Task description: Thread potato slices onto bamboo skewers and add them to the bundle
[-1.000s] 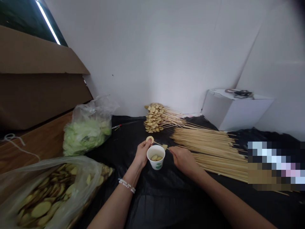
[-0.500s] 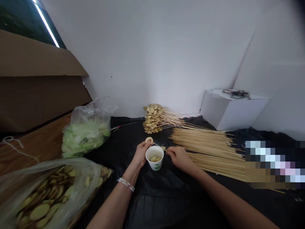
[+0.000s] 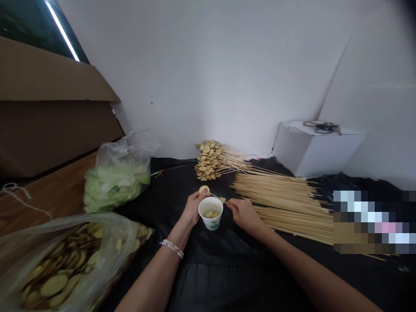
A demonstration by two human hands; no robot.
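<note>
My left hand (image 3: pixel 195 206) pinches a pale round potato slice (image 3: pixel 204 190) just behind a paper cup. In my right hand (image 3: pixel 243 211) is a thin bamboo skewer (image 3: pixel 214 196), gripped near one end, its other end reaching the slice. Another potato slice (image 3: pixel 222 199) sits on the skewer close to my right fingers. The white paper cup (image 3: pixel 213 222), with a green print, stands upright between my hands and has a few slices inside. Whether the skewer's tip has pierced the slice in my left hand is too small to tell.
Filled skewers (image 3: pixel 208 161) are heaped by the wall. Bare skewers (image 3: pixel 279 193) lie in bundles at right. Toward the left are an open bag of potato slices (image 3: pixel 55 284), a bag of pale green leaves (image 3: pixel 113 184) and a cardboard box (image 3: pixel 55 134). A white box (image 3: pixel 325 151) stands behind the skewers.
Both hands keep nearly the same pose, still holding the slice and the skewer. The whole view has shifted very slightly; nothing was let go.
</note>
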